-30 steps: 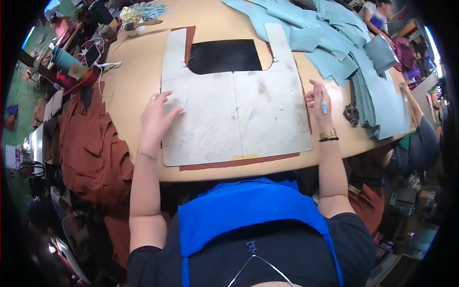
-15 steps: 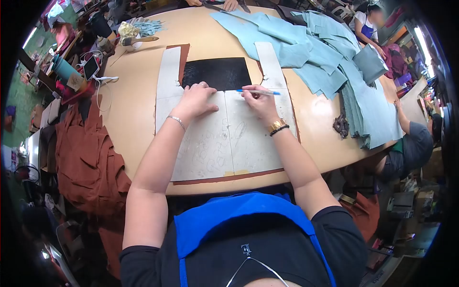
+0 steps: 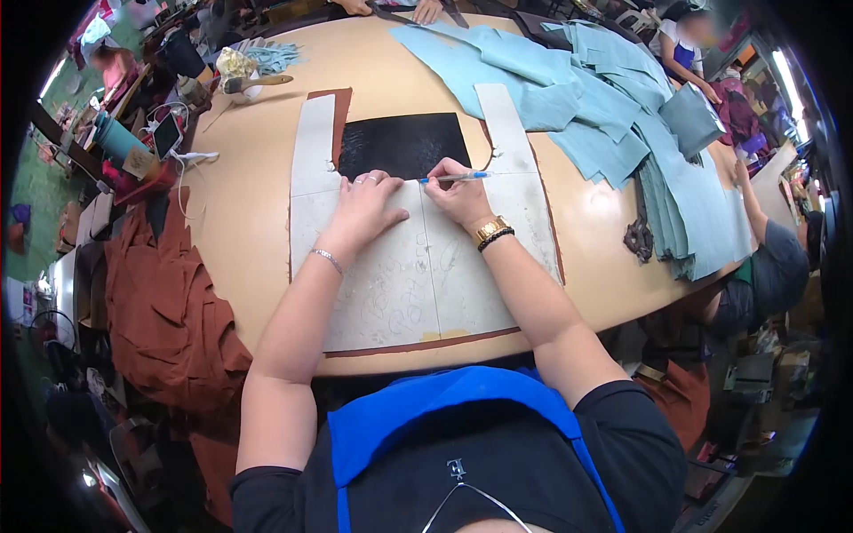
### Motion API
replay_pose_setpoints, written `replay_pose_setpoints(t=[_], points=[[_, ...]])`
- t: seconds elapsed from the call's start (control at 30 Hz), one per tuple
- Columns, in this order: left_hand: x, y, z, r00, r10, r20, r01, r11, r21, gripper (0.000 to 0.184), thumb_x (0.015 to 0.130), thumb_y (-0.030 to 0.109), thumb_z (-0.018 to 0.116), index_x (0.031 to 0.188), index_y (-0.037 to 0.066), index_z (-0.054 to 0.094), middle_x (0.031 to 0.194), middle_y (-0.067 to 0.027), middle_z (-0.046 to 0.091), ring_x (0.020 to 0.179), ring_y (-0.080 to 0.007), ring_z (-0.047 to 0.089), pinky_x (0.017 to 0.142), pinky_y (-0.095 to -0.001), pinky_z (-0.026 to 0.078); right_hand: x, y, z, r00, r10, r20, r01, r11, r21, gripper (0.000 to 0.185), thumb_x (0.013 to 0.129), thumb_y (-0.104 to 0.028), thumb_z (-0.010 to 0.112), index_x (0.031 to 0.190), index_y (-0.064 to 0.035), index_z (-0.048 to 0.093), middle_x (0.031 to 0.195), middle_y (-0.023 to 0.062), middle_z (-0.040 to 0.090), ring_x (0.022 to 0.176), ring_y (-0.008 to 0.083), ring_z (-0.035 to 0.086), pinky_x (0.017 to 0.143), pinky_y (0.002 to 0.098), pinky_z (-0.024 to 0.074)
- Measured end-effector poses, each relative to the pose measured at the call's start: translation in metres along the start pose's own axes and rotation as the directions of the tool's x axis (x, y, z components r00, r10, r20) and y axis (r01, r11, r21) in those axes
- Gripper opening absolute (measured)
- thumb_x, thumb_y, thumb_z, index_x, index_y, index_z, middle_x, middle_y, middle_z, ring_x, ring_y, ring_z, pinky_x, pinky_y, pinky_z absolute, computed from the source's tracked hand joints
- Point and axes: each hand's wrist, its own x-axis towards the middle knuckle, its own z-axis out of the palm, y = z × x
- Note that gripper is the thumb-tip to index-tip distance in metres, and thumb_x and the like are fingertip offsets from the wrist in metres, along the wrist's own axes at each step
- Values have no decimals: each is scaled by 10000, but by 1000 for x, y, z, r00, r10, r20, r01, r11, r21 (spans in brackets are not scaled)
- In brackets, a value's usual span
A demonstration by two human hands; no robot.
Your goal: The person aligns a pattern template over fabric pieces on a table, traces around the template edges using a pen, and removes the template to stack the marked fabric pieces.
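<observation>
A large white pattern board (image 3: pixel 480 293), U-shaped at the top and marked with pencil scribbles, lies over a slightly larger brown sheet (image 3: pixel 341 117). In the notch between the board's arms sits a dark, shiny black panel (image 3: pixel 404 142). My left hand (image 3: pixel 364 213) rests on the board with fingers spread, its fingertips at the panel's lower edge. Gripped in my right hand (image 3: pixel 459 200) is a pen (image 3: pixel 475 177) with a blue end. Its point touches down around the border of board and panel, right of my left hand; the exact contact is too small to make out.
Light blue sheets (image 3: pixel 524 75) are piled at the back right. Brown material (image 3: pixel 169 311) drapes over the left edge. A brush (image 3: pixel 258 83), a phone (image 3: pixel 166 133) and a teal tumbler (image 3: pixel 118 138) stand at the left. Other people's hands (image 3: pixel 426 11) are at the far edge.
My right hand has slid left with the pen along the border of board and panel, closer to my left hand. The left hand stays flat on the board.
</observation>
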Motion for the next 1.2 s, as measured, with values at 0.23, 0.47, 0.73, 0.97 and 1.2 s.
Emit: replay_pose_setpoints(t=[0.23,0.47,0.73,0.97,1.2], points=[[-28,6,17,972,-156,-177,138,984,-109,440,849,374,711,1209,129,650,1258,-138,546,1243,-314,475,1062,-489,345,0,3,2,1000,12,-8,-12,999,36,94,824,-104,670,794,-24,629,695,55,654,606,97,601,555,260,486],[-41,-2,31,938,-259,-231,260,965,-26,579,862,473,652,1334,154,551,1410,-176,441,1366,-340,355,1084,-631,253,14,10,5,972,229,-52,-206,939,274,102,891,-102,663,951,-20,655,816,24,692,743,83,639,671,239,519],[-41,0,30,908,-354,-226,367,930,20,705,827,605,631,1357,156,511,1515,-215,339,1443,-374,255,1065,-707,213,50,-10,87,987,105,119,-136,947,292,135,848,-143,674,888,-15,662,738,34,680,643,66,588,588,237,482],[-40,-1,29,909,-364,-205,372,928,5,766,811,598,644,1380,111,485,1505,-232,343,1444,-394,244,1057,-724,197,68,-19,121,986,14,164,-29,995,92,155,812,-178,661,845,-27,649,688,99,673,570,138,617,539,287,495],[-40,1,29,906,-368,-208,375,927,-5,812,807,576,665,1404,75,439,1510,-216,333,1435,-387,258,1051,-724,212,67,-16,126,987,-46,154,32,995,93,143,811,-173,658,840,-33,660,706,103,681,566,167,623,554,301,512]])
